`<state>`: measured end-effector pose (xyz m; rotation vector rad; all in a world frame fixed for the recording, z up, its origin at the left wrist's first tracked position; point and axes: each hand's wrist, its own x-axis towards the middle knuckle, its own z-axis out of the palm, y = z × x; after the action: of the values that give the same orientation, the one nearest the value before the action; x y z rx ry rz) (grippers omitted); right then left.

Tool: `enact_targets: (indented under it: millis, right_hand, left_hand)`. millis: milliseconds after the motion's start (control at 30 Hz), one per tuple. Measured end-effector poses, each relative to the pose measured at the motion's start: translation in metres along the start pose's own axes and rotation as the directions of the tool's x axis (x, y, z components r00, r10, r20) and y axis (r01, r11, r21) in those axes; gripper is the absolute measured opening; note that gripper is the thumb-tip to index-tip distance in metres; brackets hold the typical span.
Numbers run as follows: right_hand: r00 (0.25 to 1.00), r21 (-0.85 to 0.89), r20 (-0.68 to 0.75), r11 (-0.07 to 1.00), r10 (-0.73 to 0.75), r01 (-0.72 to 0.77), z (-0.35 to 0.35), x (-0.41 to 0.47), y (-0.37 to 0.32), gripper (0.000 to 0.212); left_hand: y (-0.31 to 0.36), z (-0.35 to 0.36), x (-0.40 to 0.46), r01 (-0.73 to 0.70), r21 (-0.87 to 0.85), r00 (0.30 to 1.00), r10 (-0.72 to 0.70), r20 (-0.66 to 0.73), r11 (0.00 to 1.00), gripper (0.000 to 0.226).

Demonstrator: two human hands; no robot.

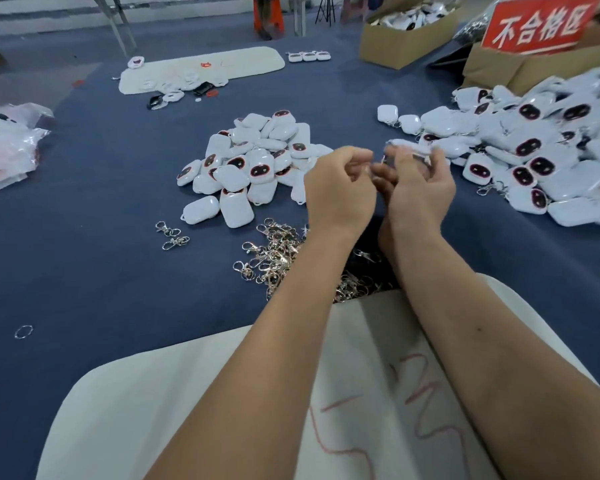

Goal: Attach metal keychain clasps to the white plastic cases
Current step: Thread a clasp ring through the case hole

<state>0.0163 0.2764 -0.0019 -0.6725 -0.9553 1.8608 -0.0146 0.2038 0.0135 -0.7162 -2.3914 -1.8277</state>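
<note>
Head cam: both hands up over the middle of the worktop [84,265], a flat blue felt-like surface. Left hand [340,188] has fingers curled in, tips pinched toward the right hand; what it pinches is too blurred to tell. Right hand [420,181] curls round a white plastic case [409,147], glossy w/ rounded corners, held at the fingertips, blurred; something small and metallic shows betw. the two hands, can't make out the shape. Just beyond the left hand, center of worktop: a heap of white cases [246,164], smooth pillow-shaped shells, many w/ a dark oval face ringed in red. Toward the right edge a much bigger pile of cases [541,150], some w/ silver clasps hanging off them. Under the forearms, near the front edge: a tangle of metal keychain clasps [274,258], shiny, thin, hooked w/ small rings; two loose clasps [172,235] lie apart to the left, and a single split ring [24,331] sits alone far left front. Open blue felt across the left front quarter. A cream mat [153,410] w/ rounded corners and red scribbles lies at the front edge under the arms; a second cream mat [222,65] at the back w/ a few cases on it. Clear plastic bags [7,140] crumpled at the left edge. Back right corner: cardboard boxes [392,43] and a red sign [537,24] w/ white characters.
</note>
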Motion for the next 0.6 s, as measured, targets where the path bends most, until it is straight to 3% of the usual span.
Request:
enact_targets:
  millis: [67,133,200,267,333,467,533,600]
  right_hand:
    - [1.0,0.07,-0.027,0.998,0.01,-0.008,-0.003,0.007,-0.001,0.084]
    - [0.999,-0.031,-0.033,0.999,0.009,-0.01,-0.005,0.009,0.002,0.093]
    - [1.0,-0.24,-0.004,0.97,-0.027,0.025,-0.006,0.005,0.008,0.08]
    - [0.991,-0.471,0.096,0.873,-0.093,0.128,-0.005,0.002,0.011,0.047]
    - [0.961,-0.669,0.245,0.695,-0.128,0.263,-0.004,-0.003,0.012,0.025]
    - [0.85,-0.802,0.526,0.314,-0.035,0.509,0.002,-0.017,0.012,0.019]
    - [0.798,-0.766,0.603,0.293,0.019,0.572,0.005,-0.024,0.012,0.015]
    - [0.745,-0.699,0.665,0.396,0.054,0.595,0.007,-0.03,0.011,0.01]
  left_hand:
    - [0.005,0.004,0.002,-0.087,0.092,0.996,0.086,0.018,0.992,0.024]
    - [0.0,-0.003,0.006,-0.145,0.269,0.989,0.141,0.032,0.952,0.028]
    - [-0.009,-0.015,0.008,-0.155,0.524,0.988,0.127,0.09,0.837,0.033]
    - [-0.02,-0.029,0.007,-0.148,0.678,0.987,0.066,0.145,0.72,0.036]
    - [-0.027,-0.041,0.001,-0.14,0.681,0.987,0.045,0.154,0.719,0.036]
    - [-0.034,-0.065,-0.002,-0.14,0.624,0.989,0.076,0.128,0.769,0.031]
    - [-0.034,-0.075,-0.004,-0.062,0.503,0.997,0.026,0.078,0.862,0.035]
    - [-0.035,-0.084,-0.007,0.001,0.347,1.0,-0.002,0.002,0.938,0.026]
